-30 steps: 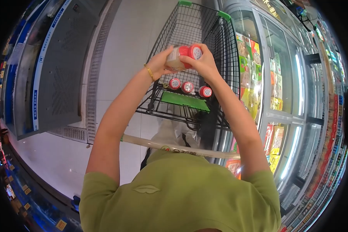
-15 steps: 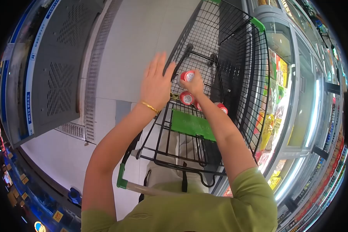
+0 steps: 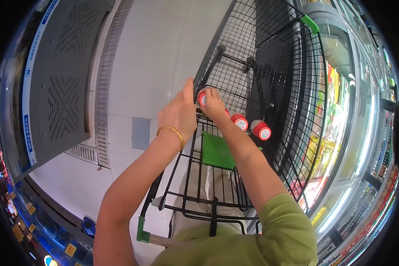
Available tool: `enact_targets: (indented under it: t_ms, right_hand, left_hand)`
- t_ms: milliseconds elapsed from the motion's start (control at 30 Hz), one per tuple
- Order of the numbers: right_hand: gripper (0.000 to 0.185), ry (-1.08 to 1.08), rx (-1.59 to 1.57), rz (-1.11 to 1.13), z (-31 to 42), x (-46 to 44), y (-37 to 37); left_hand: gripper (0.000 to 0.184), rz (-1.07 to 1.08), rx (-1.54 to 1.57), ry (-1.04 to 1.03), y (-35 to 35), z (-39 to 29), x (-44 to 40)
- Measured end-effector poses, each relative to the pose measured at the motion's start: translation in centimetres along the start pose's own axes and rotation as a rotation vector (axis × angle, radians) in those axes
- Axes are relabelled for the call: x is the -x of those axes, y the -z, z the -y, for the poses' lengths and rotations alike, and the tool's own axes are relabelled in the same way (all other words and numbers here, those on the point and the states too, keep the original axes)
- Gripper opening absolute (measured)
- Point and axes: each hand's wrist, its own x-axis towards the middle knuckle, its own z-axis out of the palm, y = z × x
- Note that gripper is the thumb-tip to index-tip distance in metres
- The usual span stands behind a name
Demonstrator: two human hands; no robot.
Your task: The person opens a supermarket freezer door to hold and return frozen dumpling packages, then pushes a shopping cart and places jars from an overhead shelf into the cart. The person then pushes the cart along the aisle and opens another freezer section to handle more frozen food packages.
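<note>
Right hand [image 3: 214, 105] pinches a red-capped bottle [image 3: 201, 98] inside the shopping cart [image 3: 310, 24]; three similar bottles [image 3: 239, 122] at its four o'clock. Left hand [image 3: 178, 111] at its eight, fingers extended.

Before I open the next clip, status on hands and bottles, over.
Right hand on a red-capped bottle in the cart. Left hand by the cart's left side, contact unclear. Three more bottles rightward, nearest partly hidden by right hand.

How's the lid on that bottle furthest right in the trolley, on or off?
On: the red lid, with its printed white top, covers the near end of the bottle.
</note>
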Motion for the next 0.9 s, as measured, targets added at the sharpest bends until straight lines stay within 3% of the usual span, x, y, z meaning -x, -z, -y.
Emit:
enact_targets:
  t_ms: [167,367,400,433,500,533,600,667,767,800,833,867,900]
  right_hand:
    - [0.097,-0.113,0.02,0.136,1.0,0.2,2.0]
    - [0.097,0.037,-0.085,0.031,0.9,4.7,6.4]
    - [0.087,-0.053,-0.058,0.166,0.9,5.8,7.5]
    - [0.073,0.117,0.026,0.311,-0.8,7.0,8.9]
    - [0.051,0.04,0.192,0.62,-0.1,10.1,14.4]
    - [0.048,0.236,0.119,0.465,-1.2,12.7,16.5]
    - [0.05,0.096,0.19,0.507,0.4,17.0,22.8]
    - [0.047,0.119,0.092,0.284,0.9,22.4,27.3]
    - [0.046,-0.025,0.087,0.092,2.3,30.7,31.9]
    - [0.046,-0.058,0.03,0.011,2.3,33.4,32.1]
    - [0.046,-0.04,0.041,0.015,2.7,35.9,32.2]
    - [0.045,-0.141,0.002,-0.073,3.2,38.5,31.9]
    - [0.045,-0.242,-0.04,-0.16,3.2,40.5,31.2]
  left_hand:
    - [0.06,0.011,-0.059,0.0,-0.2,0.1,-0.3]
    - [0.061,0.008,-0.116,-0.04,-0.8,0.8,-0.4]
    - [0.064,0.059,-0.1,0.01,-0.3,0.2,-0.5]
    - [0.067,0.102,-0.088,0.052,0.2,-0.3,-0.5]
    - [0.065,0.086,-0.126,0.02,0.1,-0.1,-0.4]
    - [0.066,0.08,-0.151,0.0,0.0,0.1,-0.5]
    - [0.08,0.194,-0.237,0.029,0.7,-0.1,-0.7]
    - [0.091,0.345,-0.33,0.032,2.5,-0.5,0.3]
    - [0.092,0.415,-0.397,-0.093,7.2,-2.1,5.0]
    - [0.092,0.401,-0.388,-0.091,8.1,-2.1,7.3]
    - [0.086,0.282,-0.358,-0.222,8.8,-1.9,9.9]
    - [0.081,0.163,-0.329,-0.344,9.2,-1.5,12.6]
    - [0.081,0.152,-0.32,-0.324,9.4,-1.2,15.3]
